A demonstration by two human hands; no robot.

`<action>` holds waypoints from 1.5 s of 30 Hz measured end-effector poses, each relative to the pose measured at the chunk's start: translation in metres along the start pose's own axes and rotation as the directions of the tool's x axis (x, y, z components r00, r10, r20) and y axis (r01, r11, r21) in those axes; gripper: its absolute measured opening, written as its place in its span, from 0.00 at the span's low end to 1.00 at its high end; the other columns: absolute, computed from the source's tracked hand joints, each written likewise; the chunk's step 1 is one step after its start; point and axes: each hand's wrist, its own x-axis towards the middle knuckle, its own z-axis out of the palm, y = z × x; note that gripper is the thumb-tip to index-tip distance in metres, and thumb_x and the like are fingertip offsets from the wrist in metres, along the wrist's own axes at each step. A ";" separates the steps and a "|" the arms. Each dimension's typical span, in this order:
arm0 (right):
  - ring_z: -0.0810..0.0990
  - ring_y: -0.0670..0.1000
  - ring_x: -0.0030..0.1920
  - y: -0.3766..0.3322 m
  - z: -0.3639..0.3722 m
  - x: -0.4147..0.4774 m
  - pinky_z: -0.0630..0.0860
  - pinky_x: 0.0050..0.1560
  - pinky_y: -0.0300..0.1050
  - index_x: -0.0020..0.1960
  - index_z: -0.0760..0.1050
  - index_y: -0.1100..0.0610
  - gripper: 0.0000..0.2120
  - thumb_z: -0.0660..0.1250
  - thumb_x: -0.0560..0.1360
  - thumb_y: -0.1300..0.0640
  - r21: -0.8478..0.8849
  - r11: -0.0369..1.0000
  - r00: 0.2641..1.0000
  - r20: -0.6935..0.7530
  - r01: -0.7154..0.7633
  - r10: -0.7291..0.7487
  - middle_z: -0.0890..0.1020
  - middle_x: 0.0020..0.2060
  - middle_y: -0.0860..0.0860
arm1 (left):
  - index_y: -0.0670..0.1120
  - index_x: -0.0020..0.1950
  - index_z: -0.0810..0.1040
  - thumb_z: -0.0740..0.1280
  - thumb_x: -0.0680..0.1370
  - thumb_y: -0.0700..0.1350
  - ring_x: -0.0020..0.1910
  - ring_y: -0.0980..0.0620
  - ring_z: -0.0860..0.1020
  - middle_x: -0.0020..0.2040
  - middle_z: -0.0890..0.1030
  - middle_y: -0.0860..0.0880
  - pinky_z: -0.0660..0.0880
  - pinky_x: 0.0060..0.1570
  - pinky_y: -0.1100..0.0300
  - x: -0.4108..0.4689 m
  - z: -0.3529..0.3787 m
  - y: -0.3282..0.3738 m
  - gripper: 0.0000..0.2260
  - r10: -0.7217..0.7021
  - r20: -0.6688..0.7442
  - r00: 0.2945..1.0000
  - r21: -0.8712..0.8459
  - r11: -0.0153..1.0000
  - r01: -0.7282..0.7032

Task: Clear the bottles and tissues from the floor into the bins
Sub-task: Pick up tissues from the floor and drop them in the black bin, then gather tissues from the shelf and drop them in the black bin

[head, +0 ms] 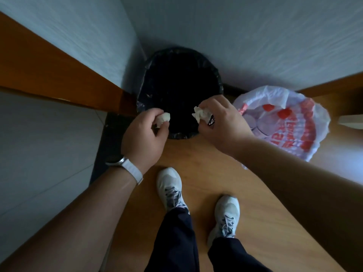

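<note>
A black-lined bin (217,75) stands in the corner of the room. My left hand (143,138) grips a small crumpled white tissue (164,117) over the bin's near left rim. My right hand (222,122) holds a larger crumpled tissue (200,113) over the bin's near right side, with a small dark object (211,120) also showing under its fingers. To the right stands a second bin lined with a white and red plastic bag (306,122), holding several bottles with red caps (284,113).
Grey walls meet behind the black bin, with a brown wooden frame (59,79) at the left. Grey tiles lie left of a dark threshold strip (104,150). My two white shoes (170,185) stand on the wooden floor (206,165) just before the bins.
</note>
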 end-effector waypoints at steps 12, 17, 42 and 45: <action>0.75 0.59 0.60 0.052 0.057 0.011 0.71 0.61 0.59 0.62 0.75 0.57 0.18 0.67 0.72 0.54 -0.173 0.978 0.992 0.075 0.114 -0.102 0.76 0.60 0.55 | 0.40 0.61 0.78 0.68 0.76 0.44 0.57 0.46 0.76 0.57 0.80 0.44 0.71 0.55 0.57 0.016 0.062 -0.044 0.15 0.126 0.002 0.992 0.196 0.973 -0.124; 0.77 0.60 0.57 0.028 0.010 -0.007 0.72 0.57 0.58 0.60 0.76 0.58 0.18 0.68 0.72 0.54 -0.229 0.967 0.993 0.052 0.112 -0.102 0.78 0.59 0.55 | 0.40 0.62 0.77 0.67 0.76 0.46 0.60 0.44 0.75 0.60 0.79 0.43 0.71 0.58 0.54 0.007 0.014 -0.017 0.17 0.153 0.088 0.984 0.279 0.945 -0.172; 0.72 0.58 0.65 -0.213 -0.381 -0.113 0.66 0.65 0.58 0.66 0.71 0.53 0.21 0.59 0.77 0.44 -0.374 0.927 0.984 -0.164 0.010 -0.077 0.74 0.65 0.54 | 0.43 0.63 0.77 0.64 0.78 0.49 0.61 0.42 0.74 0.61 0.77 0.43 0.73 0.57 0.46 -0.031 -0.320 0.317 0.17 0.550 0.114 0.827 0.439 0.719 -0.539; 0.71 0.58 0.66 -0.229 -0.418 -0.140 0.66 0.66 0.57 0.67 0.69 0.52 0.22 0.57 0.78 0.42 -0.429 0.902 0.981 -0.187 -0.037 -0.049 0.73 0.67 0.53 | 0.43 0.63 0.76 0.64 0.78 0.50 0.61 0.41 0.74 0.61 0.77 0.43 0.73 0.57 0.46 -0.040 -0.341 0.347 0.17 0.612 0.128 0.780 0.441 0.670 -0.598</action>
